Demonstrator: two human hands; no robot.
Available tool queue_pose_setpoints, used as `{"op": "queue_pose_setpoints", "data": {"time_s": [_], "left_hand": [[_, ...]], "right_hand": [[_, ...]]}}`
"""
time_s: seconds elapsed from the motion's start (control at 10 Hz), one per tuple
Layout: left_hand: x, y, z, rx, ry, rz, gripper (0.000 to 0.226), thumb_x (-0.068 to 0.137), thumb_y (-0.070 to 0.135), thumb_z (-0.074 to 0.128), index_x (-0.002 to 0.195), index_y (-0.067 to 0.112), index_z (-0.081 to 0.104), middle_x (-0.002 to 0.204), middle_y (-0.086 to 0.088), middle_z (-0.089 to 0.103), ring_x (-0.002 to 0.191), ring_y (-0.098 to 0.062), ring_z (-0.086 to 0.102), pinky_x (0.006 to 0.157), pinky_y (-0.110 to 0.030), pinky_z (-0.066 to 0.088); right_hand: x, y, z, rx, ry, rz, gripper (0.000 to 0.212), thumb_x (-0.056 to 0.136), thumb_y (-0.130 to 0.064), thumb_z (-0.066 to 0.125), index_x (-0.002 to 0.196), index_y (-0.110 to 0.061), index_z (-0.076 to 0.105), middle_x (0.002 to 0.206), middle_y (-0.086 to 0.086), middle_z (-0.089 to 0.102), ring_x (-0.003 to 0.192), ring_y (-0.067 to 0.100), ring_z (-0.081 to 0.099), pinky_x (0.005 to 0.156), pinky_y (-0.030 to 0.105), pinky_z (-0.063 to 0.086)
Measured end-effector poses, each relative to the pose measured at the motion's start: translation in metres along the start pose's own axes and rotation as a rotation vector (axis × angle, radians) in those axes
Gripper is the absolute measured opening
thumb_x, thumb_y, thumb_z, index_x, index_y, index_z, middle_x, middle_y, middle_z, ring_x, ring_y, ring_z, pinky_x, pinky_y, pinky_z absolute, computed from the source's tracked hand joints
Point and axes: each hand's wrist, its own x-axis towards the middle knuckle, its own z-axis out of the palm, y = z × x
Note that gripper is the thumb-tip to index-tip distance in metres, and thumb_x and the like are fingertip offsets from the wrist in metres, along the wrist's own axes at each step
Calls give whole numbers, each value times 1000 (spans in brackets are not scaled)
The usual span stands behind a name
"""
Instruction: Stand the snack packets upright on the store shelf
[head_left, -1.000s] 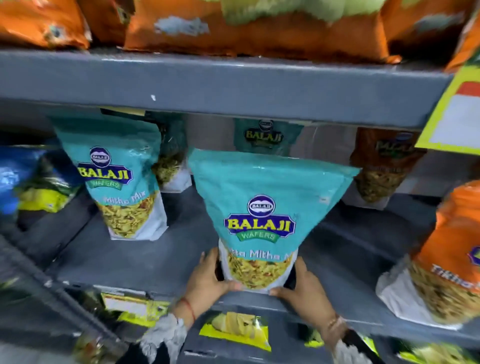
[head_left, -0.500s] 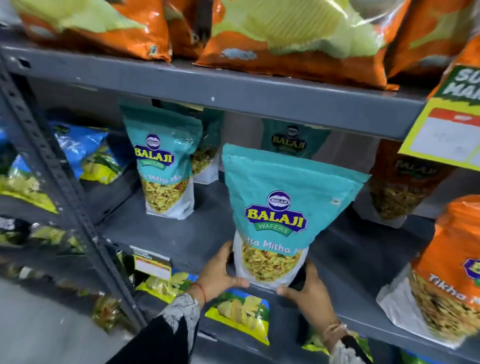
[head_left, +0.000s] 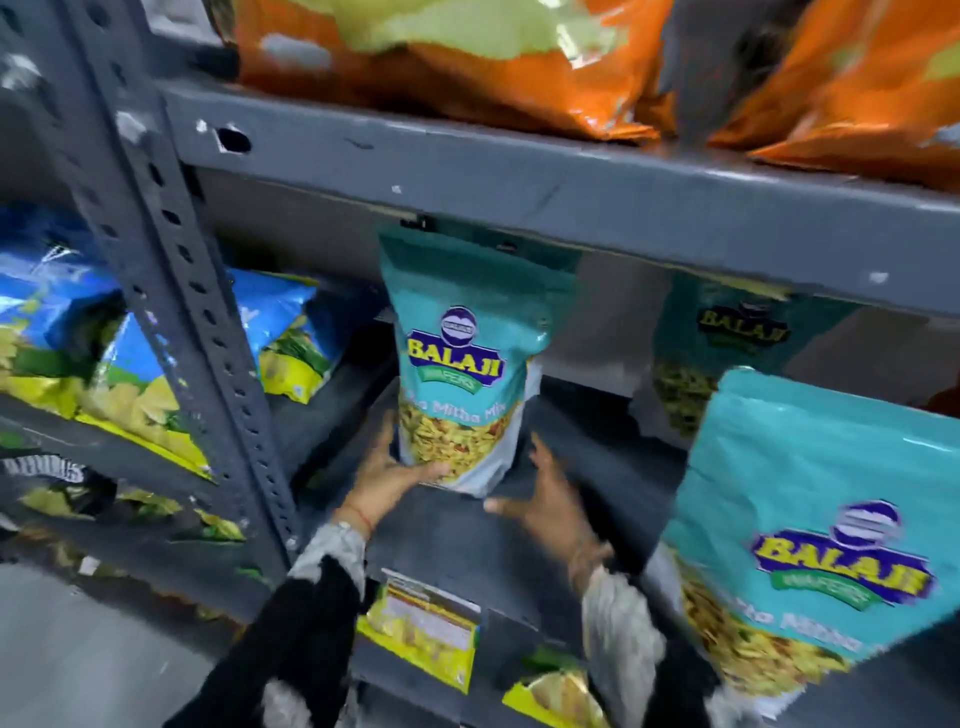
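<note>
A teal Balaji snack packet (head_left: 467, 353) stands upright at the left of the grey shelf (head_left: 457, 551). My left hand (head_left: 389, 478) grips its base, thumb across the front and fingers along its left side. My right hand (head_left: 550, 499) hovers just right of the packet with fingers spread, not touching it. A second teal packet (head_left: 821, 493) stands upright near the front right with no hand on it. A third teal packet (head_left: 727, 332) stands further back, partly hidden behind the second.
A perforated grey upright post (head_left: 171, 260) borders the bay on the left, with blue and yellow packets (head_left: 280, 332) beyond it. The upper shelf edge (head_left: 519, 192) hangs low over the packets and carries orange bags (head_left: 441, 67). Yellow packets (head_left: 421, 629) sit on the shelf below.
Both hands have let go of the front teal packet and moved left. My left hand now grips the base of the left packet. The view has swung left and closer.
</note>
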Motion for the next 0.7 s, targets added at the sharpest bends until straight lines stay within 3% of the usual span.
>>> {"op": "queue_pose_setpoints", "data": {"time_s": [0.1,0.2,0.3,0.4,0.5,0.6,0.7], "left_hand": [[16,-16,-7,-22,-14,16,66,50,19,86,108,28,56,110,-1,65,101,-17,61,90,-25,50],[7,-32,-24,-89,0,63,59,60,11,82,111,21,56,117,-10,64,93,-7,62,82,-15,50],[-24,-43,-42,-114,-22,31,78,45,39,82,115,20,53,113,-1,64,97,-6,61,89,-20,48],[-48,-54,-56,-70,-35,10,68,49,44,77,111,35,51,110,15,64,97,6,61,86,-17,47],[-58,-54,-60,-28,-56,35,74,47,48,79,113,38,48,113,17,61,96,11,60,93,-29,44],[-59,-40,-60,-11,-61,33,79,47,39,82,117,31,46,117,11,58,95,15,58,99,-32,42],[-98,-57,-62,-1,60,6,107,40,51,84,133,29,36,130,2,53,116,-8,54,103,-38,42]], "right_hand": [[41,-2,28,63,-55,72,61,64,-4,80,117,-4,49,125,14,57,116,27,53,103,32,42],[30,0,62,130,99,49,43,63,-1,79,92,-19,53,101,-2,61,91,2,58,73,-5,39],[-2,5,87,151,150,40,50,60,-7,82,100,-18,53,95,-10,60,80,-5,55,64,-6,36],[-25,7,101,55,161,20,54,59,-16,83,103,-15,51,82,-25,53,74,2,51,59,-5,35],[-36,2,104,62,142,21,51,62,-17,82,99,-18,47,78,-26,51,73,2,51,58,-4,37],[-39,-16,91,109,72,84,62,65,-14,80,115,-10,45,97,-5,61,95,20,60,67,8,42],[-91,-12,84,128,87,27,85,74,-13,73,141,-14,21,142,-2,38,130,8,35,100,11,28]]}}
